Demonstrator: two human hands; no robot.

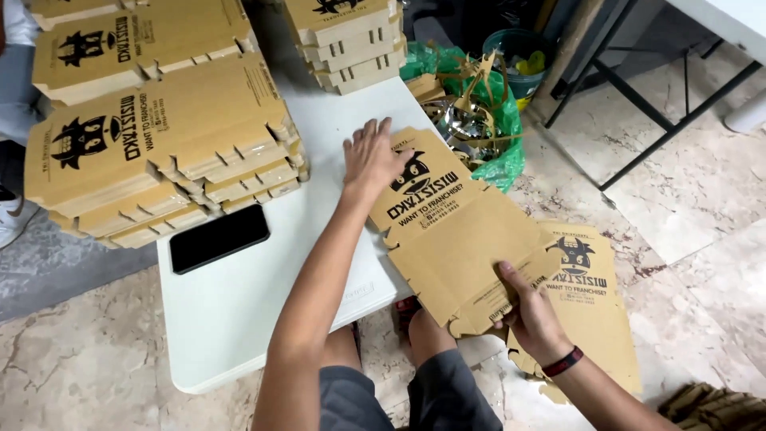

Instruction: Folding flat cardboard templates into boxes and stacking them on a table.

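Observation:
A flat brown cardboard box blank [455,231] with a black printed emblem lies half on the white table [239,303], overhanging its right edge. My left hand [371,156] presses flat on the blank's far end, fingers spread. My right hand [531,307], with a dark wristband, pinches the blank's near edge from the right. Another flat blank [594,311] lies on the floor under my right hand.
Stacks of folded brown boxes [159,136] fill the table's left, with another stack [347,40] at the back. A black phone [219,238] lies near them. A green bag of cardboard scraps [479,112] sits on the floor beside black table legs [638,112].

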